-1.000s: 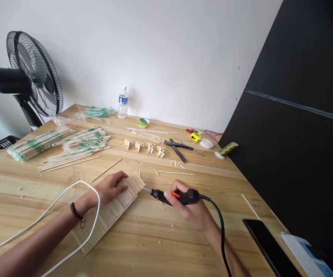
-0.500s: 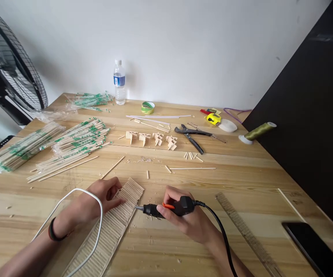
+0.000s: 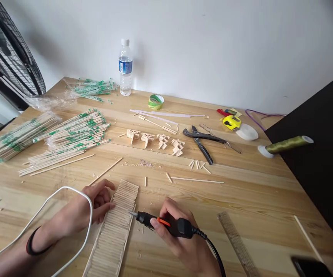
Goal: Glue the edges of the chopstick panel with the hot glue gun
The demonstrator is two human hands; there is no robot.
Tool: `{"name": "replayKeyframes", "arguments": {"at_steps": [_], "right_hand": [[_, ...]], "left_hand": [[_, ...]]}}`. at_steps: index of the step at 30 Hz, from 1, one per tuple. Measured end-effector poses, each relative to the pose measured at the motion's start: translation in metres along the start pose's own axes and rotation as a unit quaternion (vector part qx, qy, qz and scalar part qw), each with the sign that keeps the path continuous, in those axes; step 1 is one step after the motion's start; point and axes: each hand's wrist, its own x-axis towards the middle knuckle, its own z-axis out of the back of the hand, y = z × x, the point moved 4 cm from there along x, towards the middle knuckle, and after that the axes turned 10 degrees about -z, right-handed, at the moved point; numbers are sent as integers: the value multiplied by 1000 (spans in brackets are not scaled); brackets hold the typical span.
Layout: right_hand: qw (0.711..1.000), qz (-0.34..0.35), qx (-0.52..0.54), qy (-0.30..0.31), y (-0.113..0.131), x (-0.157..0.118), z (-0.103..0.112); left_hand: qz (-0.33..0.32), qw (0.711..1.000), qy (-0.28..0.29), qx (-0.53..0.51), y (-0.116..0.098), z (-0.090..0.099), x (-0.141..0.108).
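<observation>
Hobby/craft workspace set up in an ordinary rm; home or small workshop, can't tell which. Domestic side: plain white wall [image 3: 212, 50], caged elec. fan [image 3: 17, 54] at L, water btl [image 3: 125, 73] w/ blue label, mobile phone [image 3: 309, 268] partly in view at bottom R. Workshop side: wood-grain tabletop [image 3: 261, 192] used as bench, w/ plastic-wrapped stick bundles [image 3: 24, 134], small stick assemblies [image 3: 147, 139] in a row, slatted stick panel [image 3: 111, 234], corded pen-type tool [image 3: 166, 225], cutting pliers [image 3: 198, 134], yellow tape measure [image 3: 231, 122], clear ruler [image 3: 237, 242], olive thread spool [image 3: 289, 144], plus wood bits scattered abt.
</observation>
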Motion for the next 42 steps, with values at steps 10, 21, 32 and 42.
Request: {"name": "replayKeyframes", "arguments": {"at_steps": [10,21,32,42], "right_hand": [[999,14,-42,18,-2,-7,5],[997,-11,-78,1,-7,-3,-3],[998,-5,-64,10,-6,-2,-4],[999,-8,-47,-10,-7,-2,-3]], "left_hand": [[-128,984,8,123,-8,-6,-1],[-225,960,19,167,-14,-6,4],[-153,978,63,127,-14,6,12],[-145,979,82,114,-14,4,10]]}}
